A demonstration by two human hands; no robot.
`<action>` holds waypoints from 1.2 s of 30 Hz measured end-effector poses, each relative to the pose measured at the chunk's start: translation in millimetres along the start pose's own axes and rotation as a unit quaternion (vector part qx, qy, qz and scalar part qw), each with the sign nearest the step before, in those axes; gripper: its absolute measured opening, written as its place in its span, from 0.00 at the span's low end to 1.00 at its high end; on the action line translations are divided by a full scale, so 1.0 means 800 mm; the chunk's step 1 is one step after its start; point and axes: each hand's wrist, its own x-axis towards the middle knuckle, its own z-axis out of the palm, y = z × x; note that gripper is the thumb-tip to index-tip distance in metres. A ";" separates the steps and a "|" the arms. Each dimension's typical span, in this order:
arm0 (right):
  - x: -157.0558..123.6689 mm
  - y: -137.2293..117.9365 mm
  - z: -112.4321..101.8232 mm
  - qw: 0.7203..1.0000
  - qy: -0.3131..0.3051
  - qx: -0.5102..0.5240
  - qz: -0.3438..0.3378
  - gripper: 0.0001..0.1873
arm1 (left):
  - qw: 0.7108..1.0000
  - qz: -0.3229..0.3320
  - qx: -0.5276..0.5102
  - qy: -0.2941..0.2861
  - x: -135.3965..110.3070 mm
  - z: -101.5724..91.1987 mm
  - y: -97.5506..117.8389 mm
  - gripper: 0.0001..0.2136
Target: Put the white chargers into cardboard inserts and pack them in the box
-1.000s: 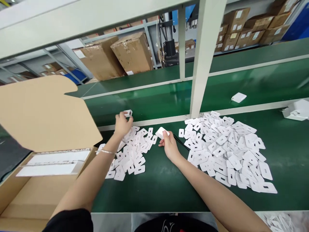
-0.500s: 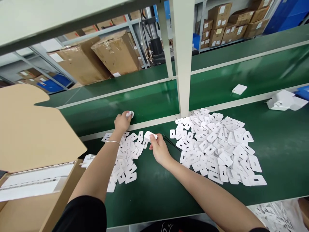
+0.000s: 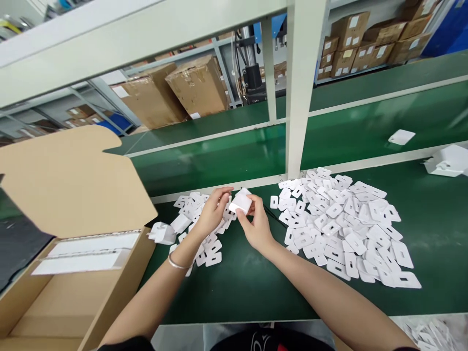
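My right hand (image 3: 258,224) grips a white power adapter (image 3: 241,201), a squarish block held between thumb and fingers above the bench. Close by on its left, my left hand (image 3: 213,212) has its fingers stretched toward the adapter, thumb apart, with nothing visible in them. Under and around the left hand spreads a pile of small white plates with slots (image 3: 214,259). A much larger heap of such plates (image 3: 334,224) lies to the right of my right hand. Beside the left pile sit a white plug adapter (image 3: 162,233) and another white block (image 3: 181,223).
An open cardboard box (image 3: 120,292) with white inserts stands at left. A pale upright post (image 3: 297,97) rises behind the heap. Another white adapter (image 3: 446,161) sits at far right; a white tag (image 3: 401,137) is on the green back panel. Dark cords (image 3: 274,217) lie between the piles.
My left hand has come back from the green panel to beside the adapter; the small white piece in it no longer shows. My right hand has turned the adapter. The view has shifted left.
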 end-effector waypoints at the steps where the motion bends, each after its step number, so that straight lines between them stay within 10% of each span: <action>1: 0.001 0.001 0.000 1.000 -0.002 -0.005 -0.016 0.22 | 0.998 -0.027 -0.064 0.007 -0.008 -0.003 0.005 0.21; 10: 0.008 -0.002 -0.011 0.940 -0.173 -0.191 -0.224 0.24 | 0.967 -0.110 -0.226 -0.044 -0.075 -0.021 0.033 0.20; 15: 0.019 -0.019 -0.023 0.869 -0.208 -0.304 -0.330 0.33 | 0.957 -0.112 -0.260 0.055 -0.115 -0.050 0.025 0.17; 20: 0.042 -0.007 -0.047 0.828 -0.030 -0.522 -0.201 0.27 | 0.955 -0.111 -0.090 0.260 -0.170 -0.133 -0.003 0.17; 24: 0.054 0.017 -0.068 0.789 -0.004 -0.610 -0.068 0.36 | 0.882 -0.258 0.129 0.372 -0.215 -0.213 -0.028 0.17; 29: 0.057 0.030 -0.072 0.775 -0.046 -0.631 -0.014 0.37 | 0.866 -0.351 0.242 0.261 -0.238 -0.269 -0.057 0.19; 36: 0.057 0.031 -0.079 0.777 -0.003 -0.626 -0.062 0.39 | 0.904 -0.347 0.178 0.172 -0.230 -0.274 -0.071 0.21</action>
